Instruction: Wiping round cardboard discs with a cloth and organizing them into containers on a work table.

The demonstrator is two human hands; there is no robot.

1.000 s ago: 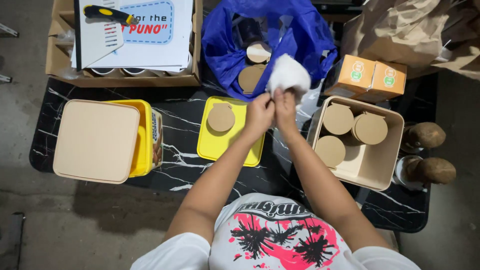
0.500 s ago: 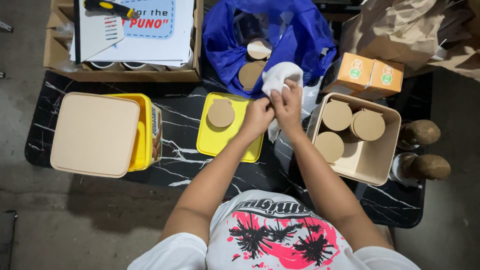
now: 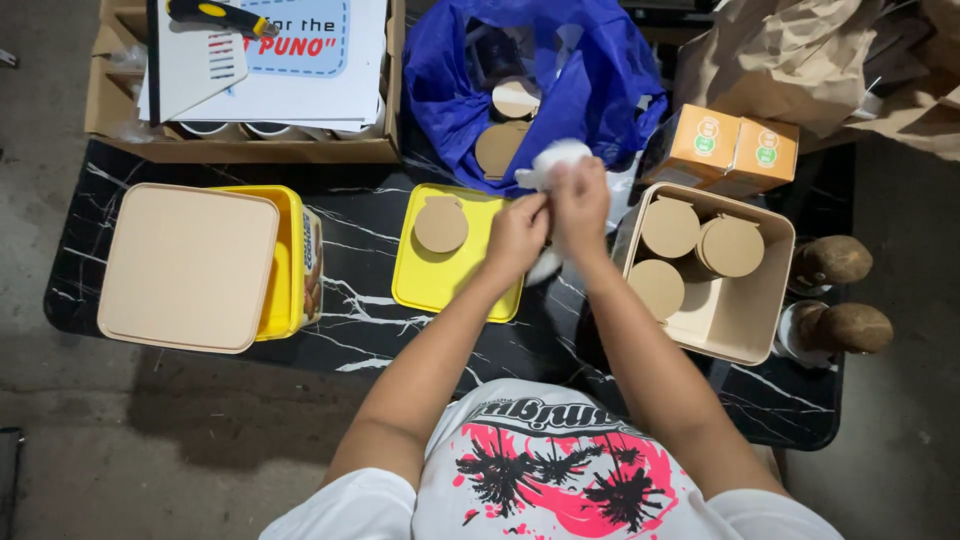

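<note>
My left hand (image 3: 517, 235) and my right hand (image 3: 580, 198) are pressed together over the black marble table (image 3: 350, 310), both closed on a white cloth (image 3: 552, 162) bunched between them. What the cloth wraps is hidden. Just left of my hands lies a yellow square lid (image 3: 445, 265) with one tan round lid (image 3: 441, 224) on it. To the right stands a beige square container (image 3: 735, 310) holding three tan round lids (image 3: 670, 228).
A blue plastic bag (image 3: 600, 80) with more round lids lies behind my hands. A beige lid on a yellow box (image 3: 190, 265) sits at left. A cardboard box (image 3: 240, 148) with papers and a cutter is at back left. Orange cartons (image 3: 735, 150) and brown paper are at right.
My hands have shifted slightly and lowered, and the white cloth is now more bunched and partly covered by my right hand.
</note>
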